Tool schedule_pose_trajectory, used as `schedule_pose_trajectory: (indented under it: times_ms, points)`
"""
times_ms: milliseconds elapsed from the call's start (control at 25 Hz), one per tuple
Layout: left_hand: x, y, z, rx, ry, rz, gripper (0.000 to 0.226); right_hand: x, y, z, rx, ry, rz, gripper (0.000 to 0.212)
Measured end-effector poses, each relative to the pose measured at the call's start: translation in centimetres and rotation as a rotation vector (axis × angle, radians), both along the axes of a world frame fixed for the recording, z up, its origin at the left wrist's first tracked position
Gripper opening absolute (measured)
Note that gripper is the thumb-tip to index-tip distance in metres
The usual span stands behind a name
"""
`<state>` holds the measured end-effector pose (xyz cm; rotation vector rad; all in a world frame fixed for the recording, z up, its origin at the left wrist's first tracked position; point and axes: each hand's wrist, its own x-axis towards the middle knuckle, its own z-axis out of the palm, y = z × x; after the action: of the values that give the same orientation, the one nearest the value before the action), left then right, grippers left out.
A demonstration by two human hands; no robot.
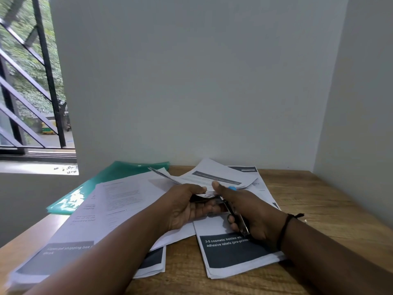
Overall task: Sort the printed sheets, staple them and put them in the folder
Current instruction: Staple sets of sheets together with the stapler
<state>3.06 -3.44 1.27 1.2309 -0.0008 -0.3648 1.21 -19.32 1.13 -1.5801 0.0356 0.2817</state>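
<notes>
Nearest the camera, two bare forearms reach in from 6 o'clock over a wooden surface [319, 201]. A dark cord bracelet [286, 227] circles the right wrist.

Under the left forearm, at 7 o'clock, lies a pile of printed sheets [89, 226] with a grey band at its near end. At 5 o'clock, under the right wrist, lies a second pile [231, 254] whose dark band reads "3-5 cosmetic bottles" and "adhesive labels".

At the centre, the right hand [251, 211] is curled round a metal stapler [236, 216] with a blue tip, thumb on top and fingers beneath. The stapler's front end meets the near corner of a raised sheaf [214, 177]. The left hand [187, 205] pinches that same corner, thumb above and fingers curled below. The sheaf is held off the surface and fans away toward 12 o'clock, its top page bearing a dark header bar.

Beyond the sheaf, at 1 o'clock, more sheets [248, 170] lie flat. At 10 o'clock a green translucent folder [110, 177] lies partly under the left pile, its far edge near the wall [191, 81].

Farther at 9 o'clock, a window [27, 81] with dark diagonal bars shows trees outside.
</notes>
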Motion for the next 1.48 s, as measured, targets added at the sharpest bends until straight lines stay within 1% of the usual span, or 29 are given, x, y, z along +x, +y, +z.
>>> schedule_pose_trajectory:
  times_ms: [80, 200, 240, 400, 600, 680, 720, 800, 840, 880, 920, 1000, 1040, 1120, 1160, 1200, 1240, 1280, 1320, 1400, 1440, 1480]
  points:
    - [-0.3, -0.1, 0.2, -0.046, 0.001, -0.005, 0.027, -0.1, 0.1, 0.0, 0.014, 0.021, -0.005, 0.05]
    - [-0.6, -0.2, 0.3, -0.053, -0.002, 0.004, 0.028, 0.1, 0.0, -0.3, 0.032, 0.021, 0.002, 0.034]
    - [-0.6, -0.2, 0.3, -0.058, 0.0, 0.006, 0.028, 0.1, -0.1, -0.4, 0.037, 0.02, 0.008, 0.032]
    - [-0.6, -0.1, 0.4, -0.064, 0.003, 0.02, 0.022, 0.3, -0.2, -0.5, 0.043, -0.011, 0.005, 0.034]
    - [-0.4, -0.1, 0.3, -0.015, -0.022, 0.022, 0.014, -0.1, 0.1, -0.5, 0.017, -0.09, -0.001, 0.033]
    - [-0.7, -0.3, 0.3, 0.023, -0.041, 0.04, 0.011, -0.2, 0.2, -0.4, -0.014, -0.104, 0.003, 0.034]
    - [-0.7, -0.4, 0.3, 0.067, -0.058, 0.059, 0.014, -0.3, 0.3, -0.3, -0.032, -0.106, 0.008, 0.035]
    - [-0.4, -0.6, -0.3, 0.202, -0.118, 0.112, 0.026, -0.4, 0.5, -0.3, -0.049, -0.105, 0.013, 0.034]
    - [-0.2, -0.7, -0.6, 0.256, -0.158, 0.145, 0.04, -0.4, 0.5, -0.3, -0.049, -0.106, 0.011, 0.031]
    - [0.1, -0.9, -1.0, 0.279, -0.188, 0.185, 0.056, -0.5, 0.6, -0.4, -0.046, -0.108, 0.008, 0.029]
    - [0.3, -1.2, -1.3, 0.283, -0.204, 0.226, 0.067, -0.5, 0.7, -0.4, -0.039, -0.11, 0.004, 0.028]
    - [0.7, -1.7, -1.8, 0.299, -0.221, 0.314, 0.077, -0.5, 0.8, -0.5, -0.024, -0.107, -0.009, 0.027]
    - [0.6, -2.0, -1.9, 0.315, -0.237, 0.342, 0.086, -0.5, 0.9, -0.5, -0.022, -0.102, -0.018, 0.026]
    - [0.6, -2.3, -2.2, 0.369, -0.315, 0.371, 0.111, -0.5, 1.0, -0.4, -0.006, -0.088, -0.033, 0.023]
    - [0.5, -2.3, -2.2, 0.414, -0.377, 0.381, 0.116, -0.5, 1.1, -0.3, 0.014, -0.079, -0.037, 0.02]
    - [0.3, -2.2, -2.2, 0.46, -0.446, 0.378, 0.115, -0.5, 1.0, -0.2, 0.036, -0.071, -0.042, 0.018]
    - [0.4, -1.9, -2.3, 0.492, -0.493, 0.349, 0.109, -0.4, 0.9, -0.2, 0.054, -0.063, -0.052, 0.016]
    - [0.4, -1.6, -2.2, 0.478, -0.501, 0.301, 0.098, -0.3, 0.7, -0.1, 0.066, -0.057, -0.067, 0.016]
    - [0.3, -1.4, -1.8, 0.416, -0.455, 0.234, 0.082, -0.2, 0.5, 0.0, 0.074, -0.053, -0.084, 0.015]
    - [0.2, -0.9, -0.9, 0.269, -0.29, 0.093, 0.038, -0.1, 0.1, 0.1, 0.061, -0.056, -0.11, 0.016]
    - [0.1, -0.7, -0.6, 0.218, -0.204, 0.048, 0.024, -0.1, 0.0, 0.2, 0.043, -0.065, -0.113, 0.016]
    - [0.1, -0.6, -0.4, 0.16, -0.138, 0.025, 0.021, -0.2, -0.1, 0.2, 0.024, -0.083, -0.109, 0.015]
